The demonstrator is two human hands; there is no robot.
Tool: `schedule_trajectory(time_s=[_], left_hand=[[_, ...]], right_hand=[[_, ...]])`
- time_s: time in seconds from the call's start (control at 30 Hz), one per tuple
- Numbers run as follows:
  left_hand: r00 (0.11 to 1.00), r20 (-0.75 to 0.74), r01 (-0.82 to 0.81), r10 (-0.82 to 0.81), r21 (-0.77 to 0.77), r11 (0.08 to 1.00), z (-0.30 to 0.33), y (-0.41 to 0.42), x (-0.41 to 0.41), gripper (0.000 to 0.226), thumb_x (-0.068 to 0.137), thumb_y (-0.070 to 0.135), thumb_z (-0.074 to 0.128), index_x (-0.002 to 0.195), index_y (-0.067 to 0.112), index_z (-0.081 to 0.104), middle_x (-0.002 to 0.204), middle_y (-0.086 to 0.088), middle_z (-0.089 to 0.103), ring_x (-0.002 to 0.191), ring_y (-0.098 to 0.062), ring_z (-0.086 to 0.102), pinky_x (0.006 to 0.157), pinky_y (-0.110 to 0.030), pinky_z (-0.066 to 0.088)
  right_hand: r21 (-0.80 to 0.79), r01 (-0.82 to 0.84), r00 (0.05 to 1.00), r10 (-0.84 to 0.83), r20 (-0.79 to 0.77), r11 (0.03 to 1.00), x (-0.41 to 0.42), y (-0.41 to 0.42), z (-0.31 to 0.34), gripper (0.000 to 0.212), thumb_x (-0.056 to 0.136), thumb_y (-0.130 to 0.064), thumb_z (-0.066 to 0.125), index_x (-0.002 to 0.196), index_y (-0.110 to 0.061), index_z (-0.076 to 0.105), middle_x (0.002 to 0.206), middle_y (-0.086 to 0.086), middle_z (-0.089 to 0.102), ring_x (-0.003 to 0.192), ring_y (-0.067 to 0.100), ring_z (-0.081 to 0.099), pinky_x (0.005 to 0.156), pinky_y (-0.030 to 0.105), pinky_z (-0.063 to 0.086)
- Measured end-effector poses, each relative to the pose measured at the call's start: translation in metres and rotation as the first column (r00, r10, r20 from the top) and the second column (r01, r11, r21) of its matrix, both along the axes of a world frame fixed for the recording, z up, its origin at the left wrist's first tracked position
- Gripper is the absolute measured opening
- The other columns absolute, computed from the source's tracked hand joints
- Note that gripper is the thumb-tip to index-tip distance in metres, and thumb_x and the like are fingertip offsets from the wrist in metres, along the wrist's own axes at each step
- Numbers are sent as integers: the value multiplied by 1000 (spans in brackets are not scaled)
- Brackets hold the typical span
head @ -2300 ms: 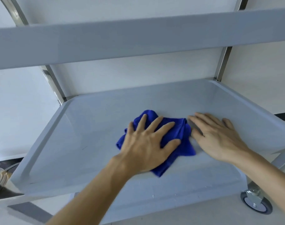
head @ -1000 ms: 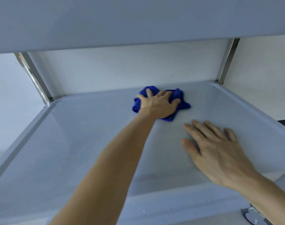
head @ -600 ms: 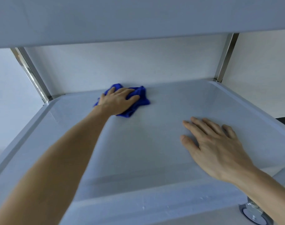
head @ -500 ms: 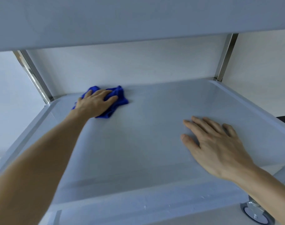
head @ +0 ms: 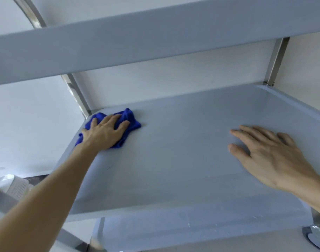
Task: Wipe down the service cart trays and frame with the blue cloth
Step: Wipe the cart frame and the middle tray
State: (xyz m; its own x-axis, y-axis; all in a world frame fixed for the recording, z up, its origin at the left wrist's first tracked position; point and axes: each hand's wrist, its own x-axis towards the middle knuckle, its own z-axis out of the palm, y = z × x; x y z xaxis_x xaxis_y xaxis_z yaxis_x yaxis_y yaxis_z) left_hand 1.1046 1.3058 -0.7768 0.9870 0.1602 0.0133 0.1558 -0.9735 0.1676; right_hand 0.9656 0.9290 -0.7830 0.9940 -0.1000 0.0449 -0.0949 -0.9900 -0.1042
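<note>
Head view: upper tray [head: 137, 46] overhangs lower tray [head: 182, 160]; caster [head: 315, 237] beneath.

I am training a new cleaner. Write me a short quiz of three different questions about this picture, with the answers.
1. True or false: the blue cloth lies at the far left corner of the lower tray.
2. Which hand presses the cloth? A) left hand B) right hand
3. Fill in: the right hand rests flat on the ____.

Key: 1 true; 2 A; 3 tray.
</note>
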Motion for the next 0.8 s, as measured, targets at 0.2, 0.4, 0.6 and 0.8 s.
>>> schedule_trajectory(time_s=[0.2, 0.4, 0.6, 0.8], left_hand=[[936, 5, 350, -351, 60, 935, 1, -27, -107, 79, 77, 85, 4, 150, 56, 13, 161, 32, 12, 154, -20, 7, 120, -57, 17], [967, 41, 249, -252, 59, 967, 4, 40, -121, 72, 80, 85, 8, 145, 57, 21, 156, 33, 24, 151, -12, 20, 118, -47, 27], [991, -21, -135, 135, 7, 991, 5, 48, -75, 58, 96, 69, 21, 147, 45, 30, 159, 16, 28, 134, -38, 37, 102, -52, 32], [986, 67, 148, -150, 40, 988, -1, -18, -116, 65, 93, 74, 18, 149, 43, 26, 161, 21, 22, 148, -36, 19, 115, -62, 17]], right_hand=[[47, -2, 995, -3, 101, 999, 8, -8, -13, 74, 83, -74, 8, 148, -48, 32, 161, -22, 27, 150, 8, 23, 119, 44, 21], [78, -36, 980, 20, 197, 996, 24, -25, -39, 88, 77, -88, 6, 144, -44, 43, 155, -16, 42, 143, 18, 38, 114, 55, 32], [71, -39, 964, 19, 263, 997, 31, -34, -51, 93, 75, -92, -1, 143, -43, 39, 153, -14, 44, 142, 20, 40, 114, 55, 33], [83, -19, 973, -1, 231, 996, 34, -34, -49, 86, 76, -87, 10, 144, -43, 41, 155, -15, 41, 144, 18, 36, 116, 53, 30]])
